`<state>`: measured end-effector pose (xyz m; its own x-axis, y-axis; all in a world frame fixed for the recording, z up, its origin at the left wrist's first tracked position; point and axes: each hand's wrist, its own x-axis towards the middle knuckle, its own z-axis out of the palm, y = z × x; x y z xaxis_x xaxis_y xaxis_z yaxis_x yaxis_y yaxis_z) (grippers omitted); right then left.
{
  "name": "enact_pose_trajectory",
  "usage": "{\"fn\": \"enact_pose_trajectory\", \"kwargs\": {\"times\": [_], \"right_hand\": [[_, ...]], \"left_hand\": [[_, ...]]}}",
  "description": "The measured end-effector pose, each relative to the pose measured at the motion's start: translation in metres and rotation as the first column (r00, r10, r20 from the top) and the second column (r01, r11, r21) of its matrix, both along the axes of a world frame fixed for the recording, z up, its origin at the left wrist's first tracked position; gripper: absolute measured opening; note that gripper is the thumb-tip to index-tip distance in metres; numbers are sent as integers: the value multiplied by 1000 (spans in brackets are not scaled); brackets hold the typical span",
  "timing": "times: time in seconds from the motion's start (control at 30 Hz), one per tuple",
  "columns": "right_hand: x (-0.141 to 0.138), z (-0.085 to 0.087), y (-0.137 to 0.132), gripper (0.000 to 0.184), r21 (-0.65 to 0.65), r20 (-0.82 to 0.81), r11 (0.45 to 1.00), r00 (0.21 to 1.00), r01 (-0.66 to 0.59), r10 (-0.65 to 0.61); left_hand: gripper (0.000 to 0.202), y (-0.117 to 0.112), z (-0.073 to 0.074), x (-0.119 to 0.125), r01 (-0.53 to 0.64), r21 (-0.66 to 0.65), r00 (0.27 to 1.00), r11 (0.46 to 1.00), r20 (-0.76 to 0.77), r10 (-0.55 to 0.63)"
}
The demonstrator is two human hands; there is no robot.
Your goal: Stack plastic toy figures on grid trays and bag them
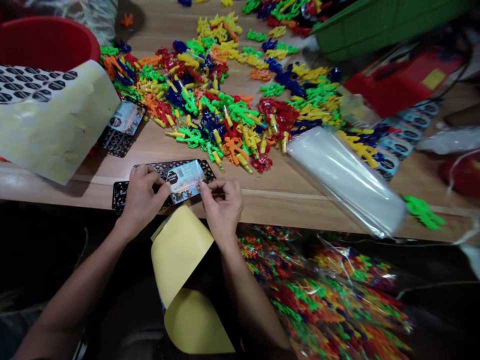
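A light blue printed label (185,181) lies across a black perforated plastic piece (150,167) near the table's front edge. My left hand (140,195) pinches the label's left side between thumb and forefinger. Its right edge is under the thumb and forefinger of my right hand (223,202), which are closed on it. A second black piece pokes out below my left hand, mostly hidden by it. Curled yellow backing paper (182,250) hangs below the table edge between my forearms. Another labelled black piece (120,125) rests to the left.
Piles of coloured plastic figures (225,110) cover the table's middle. At left are a red tub (56,37) and a sticker sheet (56,125). Clear plastic bags (345,180), a red machine (405,80) and a green basket (375,30) stand right. Filled bags (330,300) lie below.
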<state>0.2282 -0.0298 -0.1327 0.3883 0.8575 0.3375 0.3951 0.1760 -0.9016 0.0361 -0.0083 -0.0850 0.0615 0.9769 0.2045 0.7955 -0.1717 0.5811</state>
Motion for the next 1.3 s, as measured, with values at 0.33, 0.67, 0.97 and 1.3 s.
{"fn": "enact_pose_trajectory", "kwargs": {"times": [0.33, 0.67, 0.97, 1.3], "right_hand": [[6, -13, 8, 63, -163, -154, 986, 987, 20, -45], [15, -15, 18, 61, -171, -576, 943, 805, -287, 140], [9, 21, 5, 50, -16, -520, 944, 809, -331, 275], [-2, 32, 4, 43, 44, -500, 936, 803, -350, 324]], "left_hand": [[38, 1, -3, -3, -99, 7, 995, 995, 33, 99], [19, 14, -4, -11, -89, -20, 995, 996, 34, 90], [54, -10, 40, 3, 401, 136, 880, 906, -333, -339], [55, -2, 56, -26, 460, -256, 887, 850, 84, -454]]}}
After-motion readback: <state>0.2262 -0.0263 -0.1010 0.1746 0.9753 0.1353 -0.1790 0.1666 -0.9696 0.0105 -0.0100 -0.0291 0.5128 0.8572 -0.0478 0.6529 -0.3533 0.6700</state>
